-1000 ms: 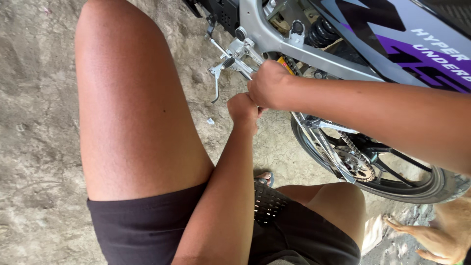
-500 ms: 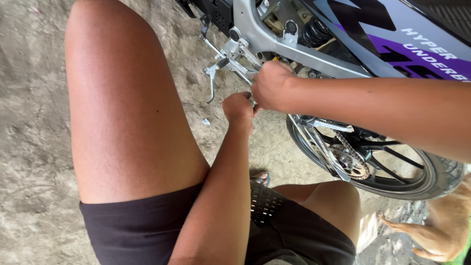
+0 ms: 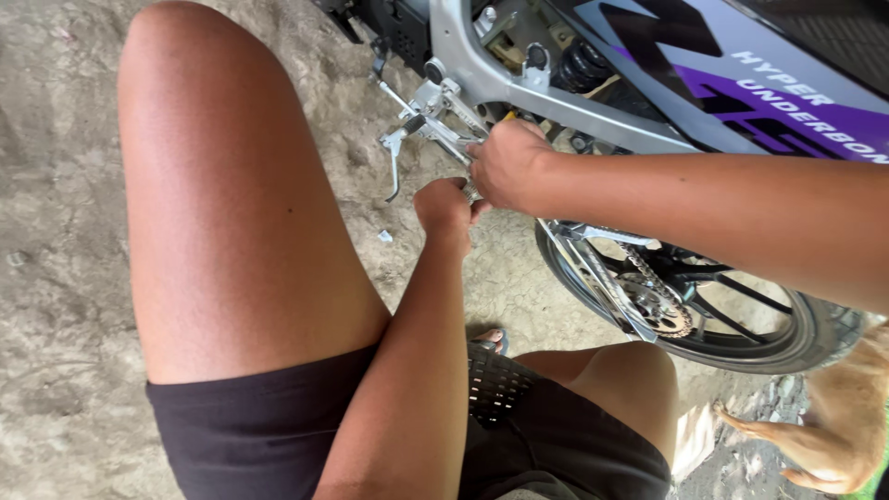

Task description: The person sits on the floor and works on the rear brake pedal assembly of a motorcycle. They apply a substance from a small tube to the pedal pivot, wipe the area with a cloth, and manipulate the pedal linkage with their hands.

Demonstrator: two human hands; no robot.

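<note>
The left hand (image 3: 444, 209) is clenched into a fist around a small metal part that barely shows past its fingers, too hidden to name; the right hand (image 3: 507, 165) is closed over the silver metal footpeg bracket (image 3: 433, 118) of the grey and purple motorcycle (image 3: 667, 83), its fingers wrapped on the bracket's lower end, just above the left knuckles and touching them; the thin silver lever (image 3: 393, 167) hangs just beyond the fingertips; the black spoked rear wheel (image 3: 704, 315) with its chain sprocket (image 3: 662, 310) lies behind the right wrist; rough concrete ground (image 3: 56, 231) lies beneath; a tan dog (image 3: 833, 435) stands well apart.
</note>
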